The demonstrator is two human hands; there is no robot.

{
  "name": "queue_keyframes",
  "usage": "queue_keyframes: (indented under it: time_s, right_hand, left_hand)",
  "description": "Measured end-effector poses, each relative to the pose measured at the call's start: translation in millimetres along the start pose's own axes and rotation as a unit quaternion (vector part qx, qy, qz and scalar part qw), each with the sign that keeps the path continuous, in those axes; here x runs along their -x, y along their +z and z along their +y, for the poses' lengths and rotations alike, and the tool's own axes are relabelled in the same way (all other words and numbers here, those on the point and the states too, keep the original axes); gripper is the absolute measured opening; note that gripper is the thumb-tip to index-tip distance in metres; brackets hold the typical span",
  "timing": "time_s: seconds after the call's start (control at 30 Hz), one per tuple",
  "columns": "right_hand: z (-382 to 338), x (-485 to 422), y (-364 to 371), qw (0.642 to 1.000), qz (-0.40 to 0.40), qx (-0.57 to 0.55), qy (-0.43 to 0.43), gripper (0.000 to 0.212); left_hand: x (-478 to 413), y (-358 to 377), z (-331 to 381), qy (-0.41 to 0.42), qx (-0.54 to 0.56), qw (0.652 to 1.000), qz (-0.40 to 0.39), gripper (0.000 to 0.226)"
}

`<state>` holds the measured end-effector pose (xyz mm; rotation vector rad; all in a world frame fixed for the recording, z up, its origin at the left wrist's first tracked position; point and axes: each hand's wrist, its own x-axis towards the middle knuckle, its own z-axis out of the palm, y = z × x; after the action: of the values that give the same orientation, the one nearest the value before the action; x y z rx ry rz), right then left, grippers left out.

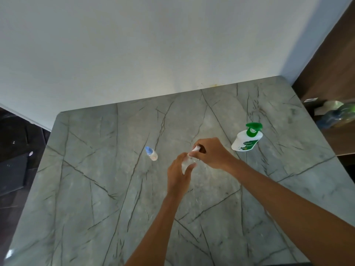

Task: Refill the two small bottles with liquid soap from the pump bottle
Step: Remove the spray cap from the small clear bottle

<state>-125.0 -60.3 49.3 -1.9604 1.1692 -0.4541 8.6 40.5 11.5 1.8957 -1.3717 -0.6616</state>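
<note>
At frame centre, above the tabletop (115, 189): clear small bottle (189, 162), long axis tilted from lower left to upper right, neck end toward the right hand (214, 153).
- Left hand (178, 177): fingers wrapped round the bottle's body from below.
- Right hand: fingers pinching the white cap (196, 148) at the neck. It is the hand placed to twist, so the step is judged to be uncapping.
- Contents: walls see-through, fill level unreadable.

Left of centre: blue-capped small bottle (151, 154), standing apart from both hands, capped, contents not legible.

Right of centre: pump bottle (245, 140), white body and green pump, upright, well apart from the hands and nearer the right hand. Its wall is opaque, so the soap level is hidden.
</note>
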Motion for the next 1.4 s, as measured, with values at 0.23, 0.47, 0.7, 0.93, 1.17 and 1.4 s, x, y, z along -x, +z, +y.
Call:
queue_keyframes:
  time_s: [0.23,0.47,0.7,0.93,1.17,1.4]
  right_hand:
    - [-25.2,21.5,-11.3,0.992,-0.081,0.063,-0.078,0.025]
    - [-45.0,35.4,-17.8,0.989,-0.102,0.108,-0.002,0.041]
    - [-47.3,43.0,-10.0,0.99,-0.129,0.034,-0.039,0.052]
    - [-55.0,49.1,-6.3,0.994,-0.059,0.089,-0.017,0.02]
    - [-54.7,51.4,-6.7,0.993,-0.08,0.087,0.026,0.049]
    - [-50.5,58.5,-10.5,0.992,-0.112,0.06,-0.017,0.032]
  left_hand:
    - [19.2,-22.3,5.2,0.032,0.02,0.999,-0.035,0.035]
    - [32.9,-39.0,2.5,0.064,0.03,0.996,-0.046,0.037]
    - [40.2,-44.0,-3.2,0.062,0.03,0.996,-0.058,0.039]
    - [44.6,-47.8,-3.7,0.063,0.038,0.996,-0.059,0.038]
    - [49.0,-44.5,-4.2,0.053,0.053,0.995,-0.065,0.039]
    - [52.8,-39.7,-0.6,0.052,0.045,0.995,-0.07,0.037]
